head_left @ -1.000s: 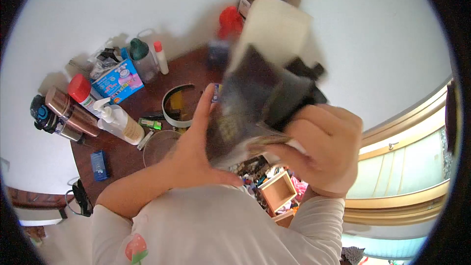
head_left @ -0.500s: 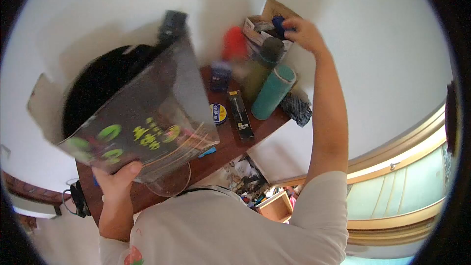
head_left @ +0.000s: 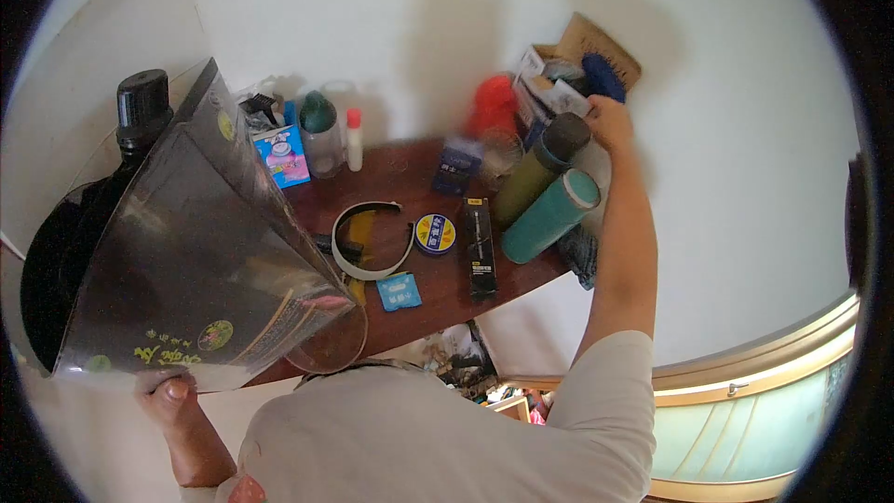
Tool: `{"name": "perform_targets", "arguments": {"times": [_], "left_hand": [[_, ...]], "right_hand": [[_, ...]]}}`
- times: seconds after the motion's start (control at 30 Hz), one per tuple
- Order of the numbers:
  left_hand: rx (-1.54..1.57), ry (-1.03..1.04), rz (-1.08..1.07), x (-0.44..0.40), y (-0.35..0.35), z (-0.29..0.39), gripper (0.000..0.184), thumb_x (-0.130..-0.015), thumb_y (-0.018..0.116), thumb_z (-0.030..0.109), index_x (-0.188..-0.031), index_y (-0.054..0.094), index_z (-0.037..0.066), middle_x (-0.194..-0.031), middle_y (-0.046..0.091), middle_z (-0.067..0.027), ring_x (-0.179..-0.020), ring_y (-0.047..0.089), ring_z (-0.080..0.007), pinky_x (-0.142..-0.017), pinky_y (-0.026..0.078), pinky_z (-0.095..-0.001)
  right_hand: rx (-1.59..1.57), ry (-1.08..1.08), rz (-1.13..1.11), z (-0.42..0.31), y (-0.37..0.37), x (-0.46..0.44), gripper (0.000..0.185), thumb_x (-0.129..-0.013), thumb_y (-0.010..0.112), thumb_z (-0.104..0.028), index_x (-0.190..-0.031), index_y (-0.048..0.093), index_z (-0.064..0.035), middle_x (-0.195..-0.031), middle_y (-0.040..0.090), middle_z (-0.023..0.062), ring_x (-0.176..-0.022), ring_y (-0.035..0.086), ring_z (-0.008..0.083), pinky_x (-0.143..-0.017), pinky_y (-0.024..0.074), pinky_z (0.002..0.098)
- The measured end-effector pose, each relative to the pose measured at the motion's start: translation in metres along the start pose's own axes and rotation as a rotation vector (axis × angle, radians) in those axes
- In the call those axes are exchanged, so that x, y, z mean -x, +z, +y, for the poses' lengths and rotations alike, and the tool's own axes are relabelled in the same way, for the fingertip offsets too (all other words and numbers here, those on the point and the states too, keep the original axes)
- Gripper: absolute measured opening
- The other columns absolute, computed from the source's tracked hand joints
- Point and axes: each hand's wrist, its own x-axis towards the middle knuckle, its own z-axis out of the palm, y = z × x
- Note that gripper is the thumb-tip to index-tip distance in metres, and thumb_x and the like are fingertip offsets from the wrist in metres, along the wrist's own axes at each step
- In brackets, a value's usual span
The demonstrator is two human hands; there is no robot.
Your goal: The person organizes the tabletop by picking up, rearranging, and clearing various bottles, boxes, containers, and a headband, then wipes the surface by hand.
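My left hand (head_left: 169,399) grips the lower edge of a large clear plastic package (head_left: 200,242) with yellow-green lettering, tilted at the left. Behind its clear wall stands a black bottle (head_left: 144,107) with a black cap; whether it sits inside I cannot tell. At the back right, my right hand (head_left: 610,123) has its fingers closed on the near edge of an open cardboard box (head_left: 596,47). A dark blue bundle (head_left: 603,77) rests in that box. Just in front stand an olive bottle (head_left: 531,182) and a teal bottle (head_left: 549,219), both leaning in this view.
The brown table (head_left: 396,168) carries a headband (head_left: 372,272), a round tin (head_left: 435,234), a black narrow box (head_left: 480,247), a blue packet (head_left: 399,292) and a dark blue box (head_left: 457,166). A spray bottle (head_left: 321,140) stands by the wall, near a red object (head_left: 492,104).
My left hand has swung the plastic package leftward, uncovering the table's left part. My right hand has come down from beside the blue bundle to the box's edge. The view has shifted.
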Motion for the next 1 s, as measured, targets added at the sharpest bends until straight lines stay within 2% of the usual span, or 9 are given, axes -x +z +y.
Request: {"name": "perform_targets", "arguments": {"times": [0.1,0.17,0.43,0.63,0.73,0.8,0.87,0.93,1.0], "left_hand": [[-0.029,-0.002,0.040,0.000,-0.009,-0.004,0.055,-0.055,0.085,0.046,-0.073,0.060,0.001,-0.072,0.056,-0.0017,-0.060,0.051,-0.0120,-0.049,0.036,-0.0230],[-0.019,0.034,0.061,0.000,-0.006,-0.002,0.057,-0.054,0.085,0.049,-0.072,0.059,0.001,-0.072,0.055,-0.0015,-0.061,0.051,-0.0120,-0.049,0.035,-0.0225],[0.073,0.245,0.084,0.009,-0.076,-0.004,0.046,-0.070,0.077,0.042,-0.082,0.061,0.000,-0.067,0.058,-0.0084,-0.050,0.051,-0.0162,-0.042,0.039,-0.0267],[0.123,0.518,0.600,-0.019,-0.091,0.022,0.053,-0.074,0.072,0.025,-0.115,0.052,-0.001,-0.106,0.059,-0.0130,-0.095,0.057,-0.0264,-0.080,0.049,-0.0385],[-0.008,0.676,0.771,0.024,-0.116,0.071,0.055,-0.073,0.072,0.016,-0.120,0.050,-0.001,-0.113,0.056,-0.0144,-0.100,0.056,-0.0298,-0.082,0.050,-0.0431],[-0.100,0.670,0.857,0.026,-0.150,0.071,0.062,-0.070,0.073,0.012,-0.124,0.045,-0.001,-0.116,0.054,-0.0149,-0.103,0.055,-0.0294,-0.086,0.048,-0.0412],[-0.208,0.646,0.968,0.041,-0.157,0.078,0.070,-0.067,0.075,0.010,-0.127,0.042,0.000,-0.116,0.053,-0.0149,-0.106,0.053,-0.0281,-0.091,0.045,-0.0376],[-0.196,0.645,1.023,0.062,-0.173,0.082,0.067,-0.065,0.076,0.002,-0.123,0.044,-0.001,-0.115,0.054,-0.0149,-0.104,0.054,-0.0282,-0.090,0.047,-0.0385],[-0.239,0.547,1.113,0.054,-0.204,0.040,0.067,-0.063,0.077,-0.001,-0.122,0.046,-0.001,-0.115,0.054,-0.0143,-0.103,0.055,-0.0274,-0.090,0.047,-0.0382]], "right_hand": [[0.070,-0.027,0.210,0.009,-0.023,-0.002,0.032,-0.066,0.075,-0.028,-0.091,0.064,-0.0108,-0.091,0.065,0.0087,-0.087,0.061,0.0298,-0.072,0.0475,0.0403],[0.079,0.071,0.068,-0.016,-0.078,0.005,0.042,-0.066,0.075,-0.027,-0.103,0.064,-0.0111,-0.096,0.065,0.0087,-0.088,0.061,0.0287,-0.076,0.0477,0.0372],[-0.204,-0.334,0.468,-0.074,-0.186,0.030,0.044,-0.071,0.074,-0.022,-0.107,0.061,-0.0020,-0.099,0.065,0.0132,-0.085,0.062,0.0246,-0.077,0.0482,0.0340],[-0.973,-0.463,0.417,-0.240,-0.200,0.053,0.049,-0.069,0.078,-0.015,-0.109,0.058,0.0053,-0.102,0.063,0.0167,-0.089,0.060,0.0240,-0.081,0.0470,0.0339],[-1.335,-0.404,0.313,-0.282,-0.219,0.075,0.052,-0.067,0.079,-0.012,-0.109,0.056,0.0089,-0.104,0.062,0.0184,-0.091,0.059,0.0237,-0.082,0.0464,0.0338],[-1.449,-0.517,0.219,-0.340,-0.209,0.069,0.053,-0.065,0.080,-0.009,-0.107,0.055,0.0113,-0.104,0.062,0.0190,-0.092,0.058,0.0236,-0.082,0.0454,0.0333],[-1.241,-1.139,0.156,-0.342,-0.196,0.048,0.053,-0.065,0.079,-0.008,-0.106,0.054,0.0130,-0.106,0.061,0.0198,-0.093,0.058,0.0244,-0.082,0.0449,0.0331],[-1.597,-0.561,0.259,-0.379,-0.212,0.089,0.054,-0.065,0.079,-0.008,-0.107,0.053,0.0137,-0.108,0.060,0.0206,-0.094,0.057,0.0257,-0.083,0.0448,0.0332],[-1.577,-0.592,0.187,-0.422,-0.185,0.080,0.054,-0.066,0.078,-0.007,-0.109,0.052,0.0142,-0.109,0.059,0.0214,-0.096,0.057,0.0269,-0.084,0.0445,0.0341]]}}
